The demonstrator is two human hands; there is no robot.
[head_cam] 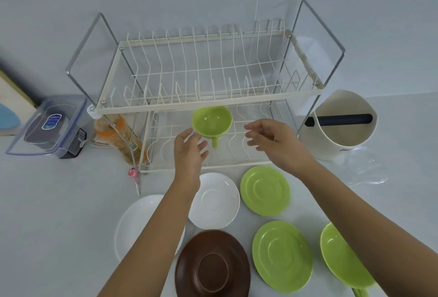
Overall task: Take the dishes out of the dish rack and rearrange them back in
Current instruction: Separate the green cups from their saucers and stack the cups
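White counter, frame centre: lime-green funnel (211, 122) on two-tier rack (208, 97); left hand (189, 148), right hand (272, 141) both loose-fingered, grasping nothing.

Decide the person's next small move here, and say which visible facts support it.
Probably the left hand should close on the green funnel. It is the only dish in the rack, on the lower tier. Both hands are open beside it, the right hand further off. The plates already lie on the counter.

white counter (59, 202) — dish rack (208, 97), plates (265, 190), white container (341, 126), lidded box (47, 126).
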